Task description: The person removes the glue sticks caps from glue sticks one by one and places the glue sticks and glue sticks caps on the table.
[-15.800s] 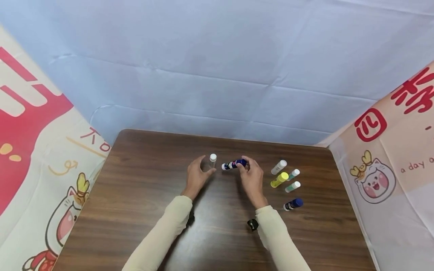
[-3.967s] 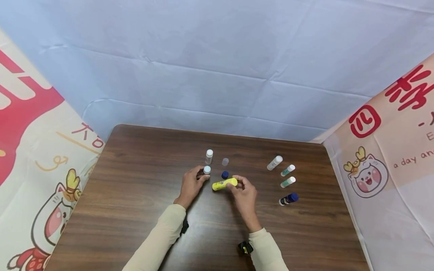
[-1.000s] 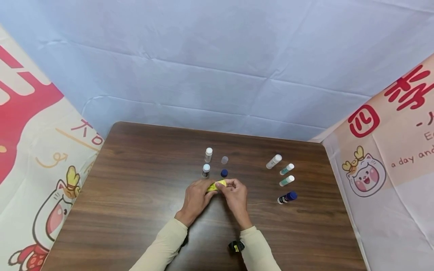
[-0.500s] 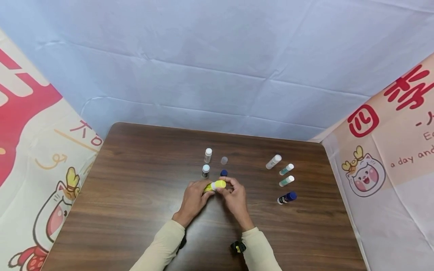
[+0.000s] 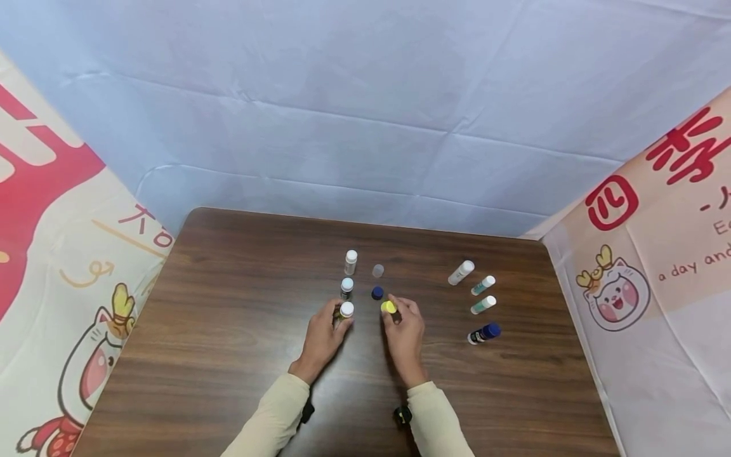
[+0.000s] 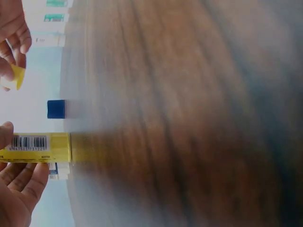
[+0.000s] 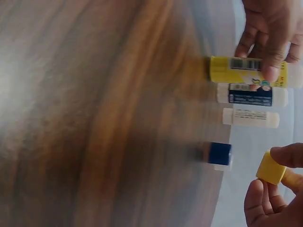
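Note:
My left hand (image 5: 321,337) grips an upright yellow glue stick (image 6: 59,147) between thumb and fingers, its base right at the tabletop and its white top exposed. A little to the right, my right hand (image 5: 407,336) pinches the yellow cap (image 7: 271,168) above the table, apart from the stick. Behind the yellow stick stand two uncapped glue sticks in a row: a dark-labelled one (image 5: 346,289) and a white one (image 5: 351,262). To their right sit a dark blue cap (image 5: 377,293) and a translucent cap (image 5: 378,271).
Capped glue sticks stand in a line on the right of the brown wooden table (image 5: 240,304): a white one (image 5: 461,273), two green-labelled ones (image 5: 483,285) and a blue-capped one (image 5: 483,334). A pale cloth (image 5: 342,127) hangs behind the table, printed panels at both sides.
The yellow cap has come off the glue stick and moved right in my right hand. My left hand has turned the yellow stick upright, in line with the two uncapped sticks.

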Demonstrator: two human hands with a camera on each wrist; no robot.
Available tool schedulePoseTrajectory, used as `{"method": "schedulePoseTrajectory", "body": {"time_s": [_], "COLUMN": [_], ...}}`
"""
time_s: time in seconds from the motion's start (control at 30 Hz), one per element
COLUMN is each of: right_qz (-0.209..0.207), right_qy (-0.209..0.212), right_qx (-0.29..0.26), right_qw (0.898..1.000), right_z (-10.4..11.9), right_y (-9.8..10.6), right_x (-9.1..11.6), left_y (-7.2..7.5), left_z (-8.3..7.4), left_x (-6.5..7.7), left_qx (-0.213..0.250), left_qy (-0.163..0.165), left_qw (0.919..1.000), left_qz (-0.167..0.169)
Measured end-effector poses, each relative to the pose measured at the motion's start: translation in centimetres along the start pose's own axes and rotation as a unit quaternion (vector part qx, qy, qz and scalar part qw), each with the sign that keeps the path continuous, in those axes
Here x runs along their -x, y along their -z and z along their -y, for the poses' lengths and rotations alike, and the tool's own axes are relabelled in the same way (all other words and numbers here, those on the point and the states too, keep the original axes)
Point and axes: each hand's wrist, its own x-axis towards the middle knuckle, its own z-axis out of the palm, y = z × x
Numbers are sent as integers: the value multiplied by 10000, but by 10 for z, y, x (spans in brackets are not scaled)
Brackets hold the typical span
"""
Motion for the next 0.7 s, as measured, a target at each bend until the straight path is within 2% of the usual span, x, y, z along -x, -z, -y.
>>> {"method": "schedulePoseTrajectory", "body": {"time_s": [0.13, 0.53, 0.7], "right_qz": [66, 125, 481], "right_qy": [112, 162, 184], "right_qx": [116, 748, 1290], "right_qw": [9998, 9970, 9903], "right_z": [-5, -5, -6], "right_y": [-6, -14, -18], "right_x": [4, 7, 4], "left_y": [0, 2, 1], "left_z": [3, 5, 5], "left_x": [-1, 0, -4], "left_qx": [88, -112, -219], "left_qy": [-59, -51, -65], "left_qw": [9999, 9999, 9995], "left_qz": [-99, 116, 199]}}
